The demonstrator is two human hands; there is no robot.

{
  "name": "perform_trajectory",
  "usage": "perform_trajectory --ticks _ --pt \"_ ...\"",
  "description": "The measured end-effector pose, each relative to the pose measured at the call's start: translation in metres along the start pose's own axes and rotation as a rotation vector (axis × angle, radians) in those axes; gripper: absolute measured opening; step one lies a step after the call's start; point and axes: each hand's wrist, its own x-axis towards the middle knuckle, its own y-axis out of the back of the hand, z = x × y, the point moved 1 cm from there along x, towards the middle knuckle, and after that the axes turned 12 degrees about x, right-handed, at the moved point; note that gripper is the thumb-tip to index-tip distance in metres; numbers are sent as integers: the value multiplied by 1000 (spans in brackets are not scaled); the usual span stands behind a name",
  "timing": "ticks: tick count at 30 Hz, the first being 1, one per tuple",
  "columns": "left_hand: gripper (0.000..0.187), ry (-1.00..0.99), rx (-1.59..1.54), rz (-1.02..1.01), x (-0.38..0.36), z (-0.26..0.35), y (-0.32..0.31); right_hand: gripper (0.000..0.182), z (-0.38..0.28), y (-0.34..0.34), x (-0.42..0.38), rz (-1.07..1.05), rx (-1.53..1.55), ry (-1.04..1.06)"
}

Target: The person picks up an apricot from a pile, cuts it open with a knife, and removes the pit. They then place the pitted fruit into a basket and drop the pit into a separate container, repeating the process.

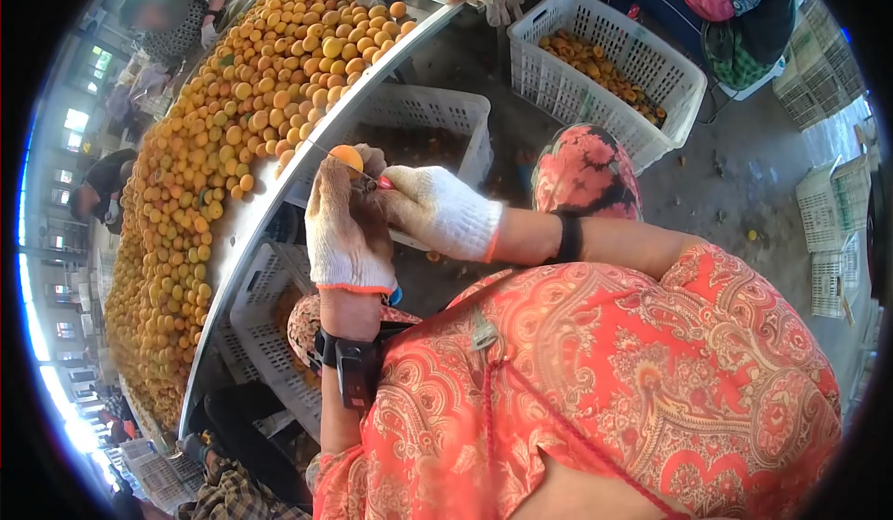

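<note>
The left hand (346, 227), in a stained work glove, closes its fingertips around an orange fruit (346, 158) held just beside the metal table edge (244, 232); the right hand (437, 211), also gloved, grips a small red-handled tool (383, 183) touching the fruit; a white crate (423, 115) sits below; loose fruit (233, 120) covers the table.

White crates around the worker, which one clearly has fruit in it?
The tilted white crate at the upper right, beyond the flowered knee: orange fruit lies along its bottom. The crate under the table edge looks dark inside.
</note>
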Motion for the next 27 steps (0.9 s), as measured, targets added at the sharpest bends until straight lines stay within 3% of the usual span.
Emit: perform_trajectory --ticks 2,4,6,9,11,13,16,18,23,27 --pt "36 -18 -15 -34 0 -4 6 34 9 0 1 -11 -11 6" --pt "35 -39 -33 -70 0 -5 7 36 20 -1 4 -2 -39 168" --pt "35 59 -167 -44 -3 -7 3 37 13 0 2 7 -97 117" --pt "35 121 -126 14 -6 -4 -3 36 19 0 3 34 -143 99" --pt "35 113 -106 7 -5 -2 -3 34 18 0 4 47 -128 140" --pt "36 99 -87 4 -4 -4 0 33 10 2 3 2 -118 20" --pt "32 -24 -172 42 3 -5 10 34 -4 8 -2 -29 -153 15" --pt "27 -192 56 100 0 1 17 34 -14 10 -4 53 -67 57" --pt "25 -184 249 -93 -24 2 -4 37 -1 17 12 337 -65 358" --pt "26 -140 380 -122 -31 9 -11 34 -10 14 6 289 39 310"
